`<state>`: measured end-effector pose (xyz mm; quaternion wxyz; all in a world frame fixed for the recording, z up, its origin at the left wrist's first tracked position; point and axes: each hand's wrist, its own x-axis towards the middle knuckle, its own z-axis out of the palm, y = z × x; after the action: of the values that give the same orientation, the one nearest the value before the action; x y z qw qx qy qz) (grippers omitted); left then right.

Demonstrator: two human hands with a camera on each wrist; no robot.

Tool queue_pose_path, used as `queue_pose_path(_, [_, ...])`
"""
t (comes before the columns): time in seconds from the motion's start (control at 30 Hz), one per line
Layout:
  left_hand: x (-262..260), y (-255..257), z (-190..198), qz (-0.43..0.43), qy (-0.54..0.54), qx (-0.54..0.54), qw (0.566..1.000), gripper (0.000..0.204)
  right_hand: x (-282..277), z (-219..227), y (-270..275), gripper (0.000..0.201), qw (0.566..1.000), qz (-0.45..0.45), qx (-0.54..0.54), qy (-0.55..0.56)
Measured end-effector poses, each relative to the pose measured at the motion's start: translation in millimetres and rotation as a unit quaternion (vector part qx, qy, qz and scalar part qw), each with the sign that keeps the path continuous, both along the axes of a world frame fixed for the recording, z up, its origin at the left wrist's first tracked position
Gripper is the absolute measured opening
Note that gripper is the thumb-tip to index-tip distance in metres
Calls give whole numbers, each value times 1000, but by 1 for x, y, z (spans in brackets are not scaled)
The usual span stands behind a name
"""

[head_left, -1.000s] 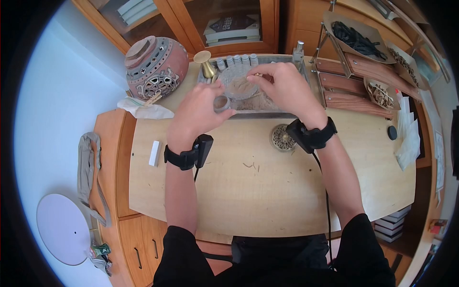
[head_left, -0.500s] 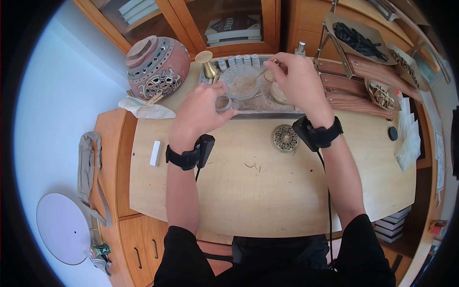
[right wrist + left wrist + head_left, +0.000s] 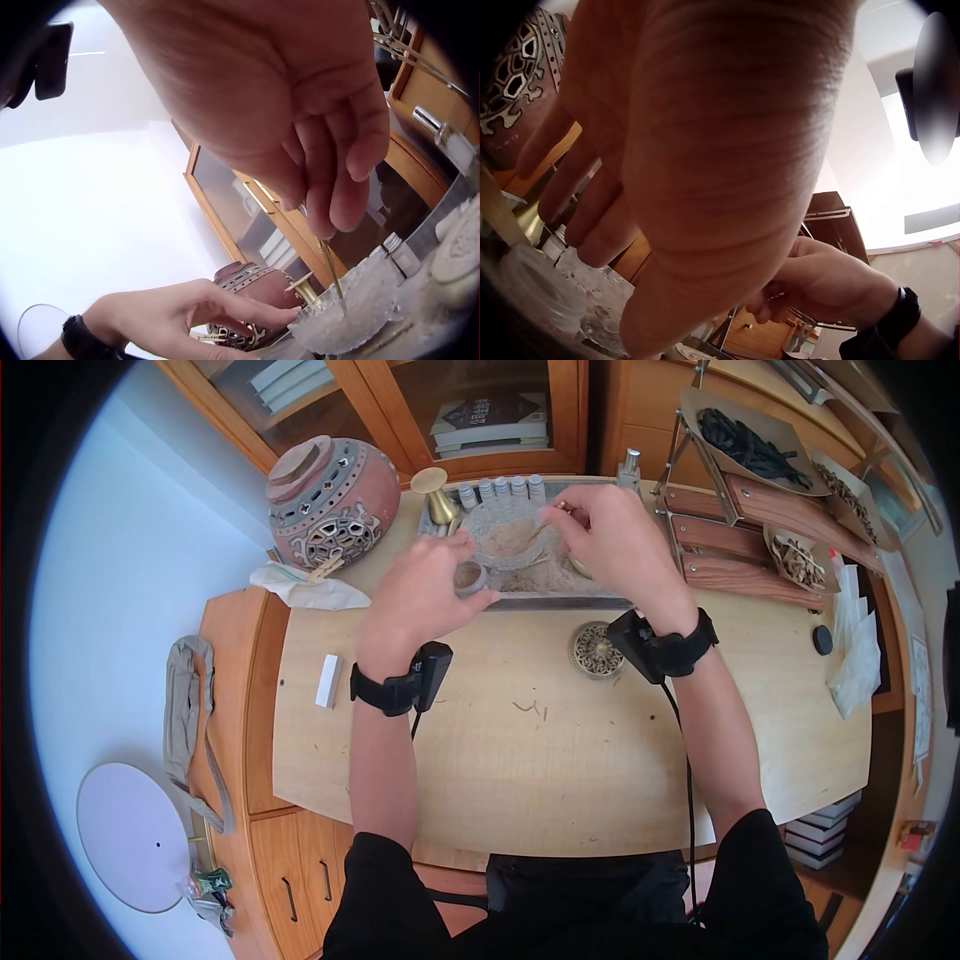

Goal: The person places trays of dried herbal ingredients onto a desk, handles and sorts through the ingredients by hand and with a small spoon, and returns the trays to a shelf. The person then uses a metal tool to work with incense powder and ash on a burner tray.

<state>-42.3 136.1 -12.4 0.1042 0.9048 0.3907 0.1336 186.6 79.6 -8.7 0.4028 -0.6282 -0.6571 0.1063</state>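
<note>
My right hand [image 3: 618, 540] pinches a slender brass spoon [image 3: 330, 262] between thumb and fingertips. Its lower end is in the tan powder [image 3: 508, 540] of a clear, textured glass bowl [image 3: 474, 523]. My left hand [image 3: 425, 585] is around a small clear jar [image 3: 469, 579] with brown powder, just left of the bowl. In the head view its thumb lies along the jar's near side, its forefinger behind. The left wrist view shows the fingers extended and the jar [image 3: 540, 289] below them, its rim uncovered.
A grey tray [image 3: 550, 600] with loose powder bears the bowl and several small vials [image 3: 518, 488]. A brass stand [image 3: 430, 482] is at back left beside a pierced clay pot [image 3: 330, 500]. An openwork brass lid [image 3: 597, 650] lies on the desk. A slatted wooden rack [image 3: 740, 575] stands right.
My right hand moved right, off the bowl, with the spoon, showing round pieces in the tray, then came back left until the spoon reached the powder. The left hand stayed by the jar.
</note>
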Motion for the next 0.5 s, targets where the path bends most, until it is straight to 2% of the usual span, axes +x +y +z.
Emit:
queue_pose_path(0.13, [0, 2, -1, -2, 5, -1, 1000, 57, -1, -8, 6, 25, 997, 4, -40, 61])
queue_pose_path(0.2, [-1, 1, -2, -10, -9, 9, 1000, 57, -2, -8, 6, 27, 988, 3, -65, 137])
queue_pose_path(0.4, [-1, 2, -5, -8, -15, 24, 1000, 53, 5, -14, 9, 28, 996, -15, -69, 56])
queue_pose_path(0.5, [-1, 2, -3, -10, -3, 10, 1000, 58, 3, -12, 7, 29, 996, -17, -58, 66])
